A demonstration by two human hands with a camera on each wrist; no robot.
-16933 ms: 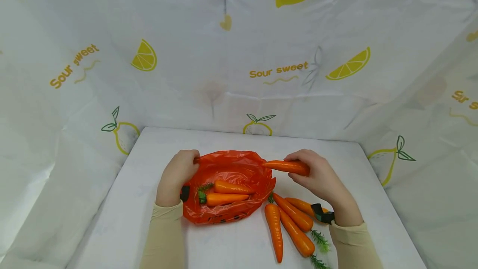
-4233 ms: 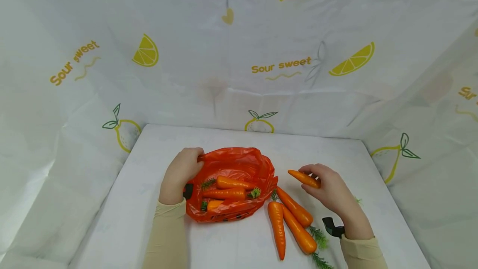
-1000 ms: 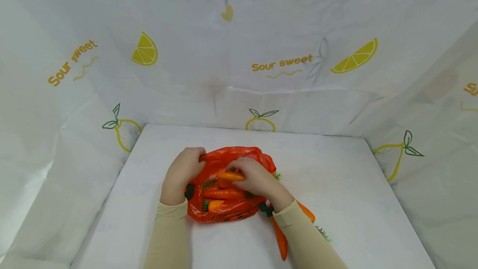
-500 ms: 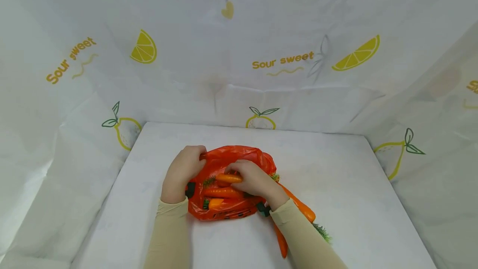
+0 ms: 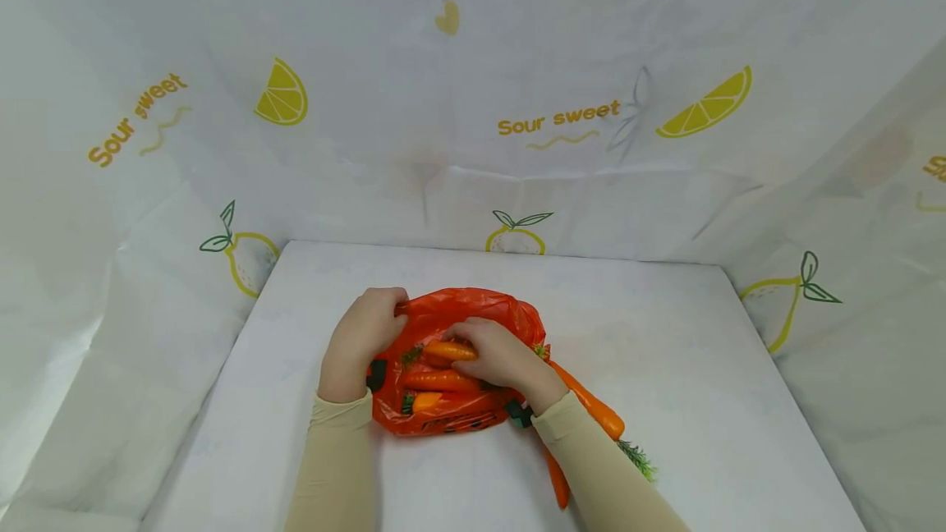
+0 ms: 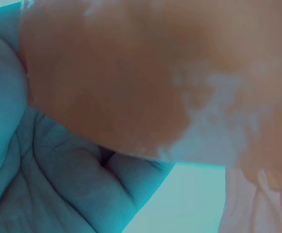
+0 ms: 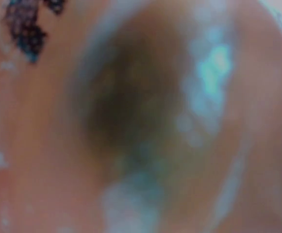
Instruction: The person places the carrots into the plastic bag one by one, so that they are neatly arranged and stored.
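Observation:
A red plastic bag lies open-mouthed on the white table, with several orange carrots inside. My left hand grips its upper left rim; in the left wrist view the blurred bag crosses in front of the left palm. Inside the bag, my right hand holds an orange carrot between thumb and fingers, above another carrot. A third carrot shows at the bag's near side. The right wrist view is filled by blurred bag film, and no hand can be made out there.
Right of the bag, an orange carrot lies on the table, with green leaves by its lower end. Another carrot is partly hidden under the right sleeve. A white cloth with lemon prints hangs behind and at the sides.
From beside the bag, my right hand has come into it with a carrot. Over the last half second that carrot has moved slightly left. My left hand keeps its grip on the rim.

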